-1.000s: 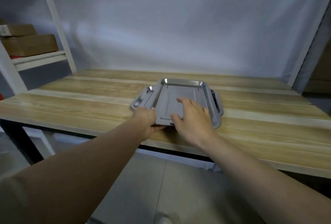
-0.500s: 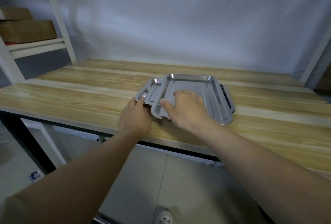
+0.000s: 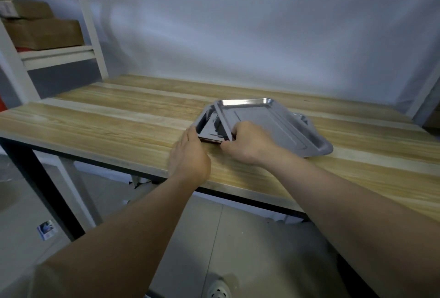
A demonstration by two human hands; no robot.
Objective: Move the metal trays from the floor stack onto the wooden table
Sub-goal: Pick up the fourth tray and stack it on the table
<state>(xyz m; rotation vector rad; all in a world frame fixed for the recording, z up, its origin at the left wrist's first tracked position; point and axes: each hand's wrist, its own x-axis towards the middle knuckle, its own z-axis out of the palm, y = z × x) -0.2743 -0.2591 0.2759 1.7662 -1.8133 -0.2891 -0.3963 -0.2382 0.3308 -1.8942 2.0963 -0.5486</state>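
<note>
Head view: two metal trays lie on the wooden bench [image 3: 119, 126] right of centre frame, the top tray [image 3: 273, 126] skewed across the lower tray [image 3: 209, 123], so the step in hand appears to be squaring the pile. The left hand [image 3: 190, 154], fingers straight, touches the lower tray's near-left corner. The right hand [image 3: 247, 142] grips the top tray's near edge; next, that tray likely needs turning into line.

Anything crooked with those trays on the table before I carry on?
Yes. The top metal tray sits twisted across the tray beneath, whose left end sticks out uncovered. The right hand grips the top tray's near corner; the left hand touches the lower tray's edge. No damage shows.
</note>
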